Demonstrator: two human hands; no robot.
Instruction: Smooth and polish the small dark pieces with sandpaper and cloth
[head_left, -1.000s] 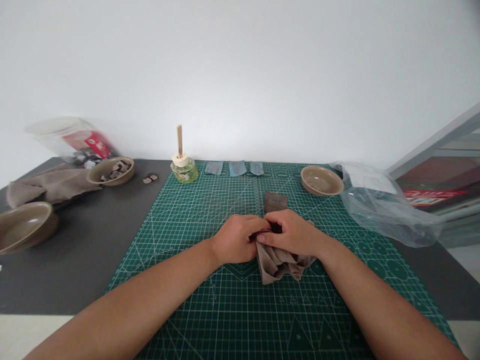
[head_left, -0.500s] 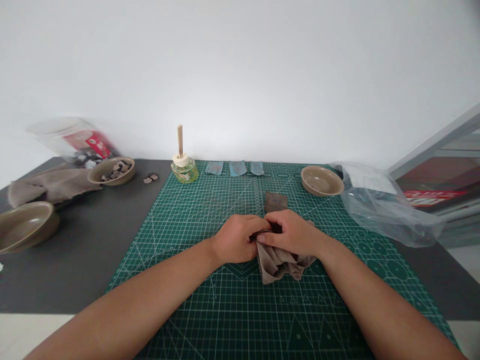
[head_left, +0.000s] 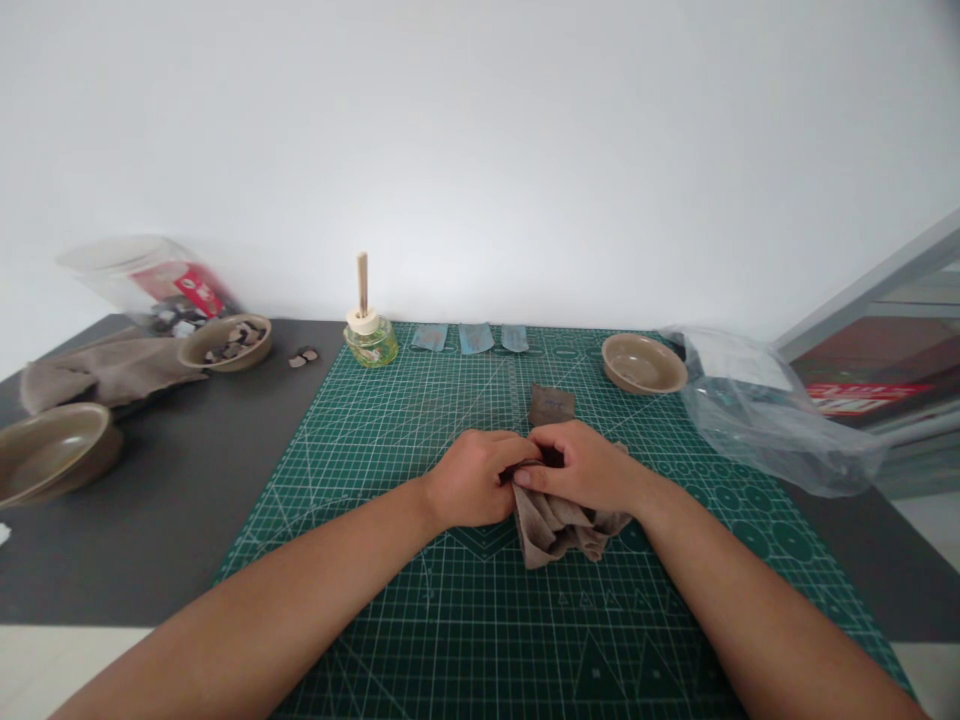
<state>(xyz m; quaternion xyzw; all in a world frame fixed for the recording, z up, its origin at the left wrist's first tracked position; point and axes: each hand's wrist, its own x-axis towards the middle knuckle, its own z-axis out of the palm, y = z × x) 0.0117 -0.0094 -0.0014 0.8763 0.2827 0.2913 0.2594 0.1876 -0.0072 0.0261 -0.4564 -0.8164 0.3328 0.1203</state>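
Observation:
Both hands meet over the middle of the green cutting mat (head_left: 450, 630). My right hand (head_left: 574, 465) is closed on a bunched piece of grey-brown cloth (head_left: 559, 530), whose folds hang below the palm toward me. Against its fingertips, my left hand (head_left: 476, 480) is curled with the fingers pinched at the left edge of the same cloth. What lies between the touching fingertips is hidden. Just beyond the right hand lies a small dark brown square (head_left: 553, 405) with faint marks on it.
At the mat's back stand a reed diffuser (head_left: 371, 340), several blue packets (head_left: 475, 338) and a tan bowl (head_left: 645, 363). A clear plastic bag (head_left: 772, 420) lies right. Leftward are a bowl of dark pieces (head_left: 225, 343), folded cloth (head_left: 120, 370), another bowl (head_left: 56, 450) and a red-labelled bag (head_left: 187, 285).
Almost nothing differs. Both hands and the cloth keep the same place and grip; the view has shifted very slightly.

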